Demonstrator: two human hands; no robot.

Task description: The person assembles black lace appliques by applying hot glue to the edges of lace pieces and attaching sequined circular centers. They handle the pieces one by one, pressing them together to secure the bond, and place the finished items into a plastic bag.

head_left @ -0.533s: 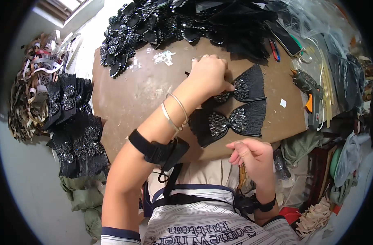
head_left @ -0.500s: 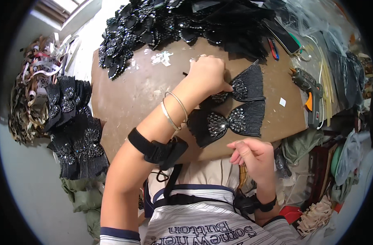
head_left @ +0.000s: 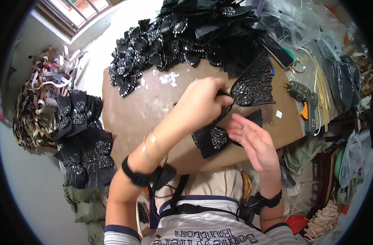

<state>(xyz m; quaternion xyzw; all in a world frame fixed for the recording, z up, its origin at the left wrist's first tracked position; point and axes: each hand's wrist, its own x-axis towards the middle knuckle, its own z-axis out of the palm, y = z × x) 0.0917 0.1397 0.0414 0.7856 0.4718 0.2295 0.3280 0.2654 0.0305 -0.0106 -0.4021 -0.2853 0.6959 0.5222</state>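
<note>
While the left hand (head_left: 209, 98) pinches a beaded bow (head_left: 254, 86) at its middle over the board (head_left: 141, 112), the right hand (head_left: 255, 141), loosely open and empty, partly hides a second bow (head_left: 218, 139) lying there.

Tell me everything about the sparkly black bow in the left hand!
The sparkly black bow looks like fabric, with a curly, lacy pattern and shiny dark beads clustered toward its narrow middle. One wing fans out to the right; the left hand hides much of the rest. Its grip pinches the bow near the middle, seemingly above the brown board.
</note>
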